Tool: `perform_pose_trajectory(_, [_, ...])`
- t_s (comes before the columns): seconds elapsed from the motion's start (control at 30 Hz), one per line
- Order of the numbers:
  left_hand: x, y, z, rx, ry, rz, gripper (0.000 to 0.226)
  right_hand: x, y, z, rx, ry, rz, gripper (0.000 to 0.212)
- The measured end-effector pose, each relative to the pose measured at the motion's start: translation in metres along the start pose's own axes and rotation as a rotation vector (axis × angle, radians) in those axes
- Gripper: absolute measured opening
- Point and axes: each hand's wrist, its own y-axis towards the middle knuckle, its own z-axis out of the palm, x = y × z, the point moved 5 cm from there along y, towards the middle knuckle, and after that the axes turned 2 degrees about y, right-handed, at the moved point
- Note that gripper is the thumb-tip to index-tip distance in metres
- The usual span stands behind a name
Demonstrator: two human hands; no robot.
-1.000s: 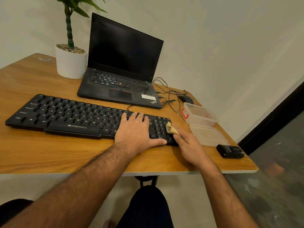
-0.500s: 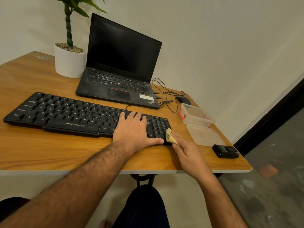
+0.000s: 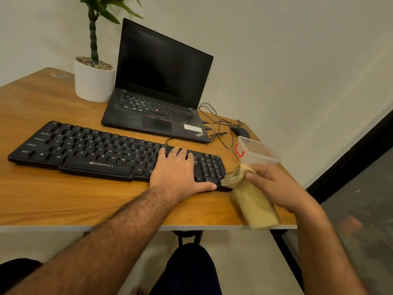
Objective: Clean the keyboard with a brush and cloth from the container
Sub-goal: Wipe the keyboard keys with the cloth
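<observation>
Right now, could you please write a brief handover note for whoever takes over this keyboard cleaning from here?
Left hand: flat on the right part of the keyboard, steadying it, fingers straight.
Right hand: grips the yellow cloth just off the keyboard's right end; the cloth hangs down over the table edge.
Container: open, on the table behind the right hand; what is inside cannot be made out.
Brush: not visible.
Done: cloth is out and in hand at the number-pad end.
Left: how much has been wiped cannot be told; wipe the remaining keys, brush between them, then return the tools to the container.
</observation>
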Motion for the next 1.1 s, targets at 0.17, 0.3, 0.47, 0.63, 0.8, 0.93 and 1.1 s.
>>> perform_pose_trajectory(0.17, [0.001,0.000,0.001,0.013,-0.003,0.007,0.124,0.003,0.038,-0.024,-0.358,0.286,-0.060,0.024])
perform_pose_trajectory(0.3, [0.000,0.000,0.000,0.003,0.001,0.008,0.123,0.023,0.065,0.004,-0.335,0.202,-0.099,0.020])
perform_pose_trajectory(0.47, [-0.001,0.000,0.000,-0.020,0.003,0.007,0.122,0.014,0.084,0.053,-0.079,-0.012,-0.088,0.030])
perform_pose_trajectory(0.63, [-0.001,0.000,0.001,-0.018,0.005,0.010,0.121,0.014,0.075,0.059,-0.048,-0.160,-0.108,0.052])
perform_pose_trajectory(0.8, [0.000,0.001,0.000,-0.015,-0.011,0.008,0.122,0.002,0.071,0.054,0.042,-0.175,-0.129,0.049])
perform_pose_trajectory(0.93, [0.000,0.000,0.000,-0.040,-0.015,0.012,0.121,0.014,0.079,0.064,-0.053,-0.262,-0.128,0.050])
perform_pose_trajectory(1.1, [-0.001,0.001,0.000,-0.035,-0.019,0.017,0.121,0.015,0.070,0.065,0.057,-0.197,-0.222,0.049])
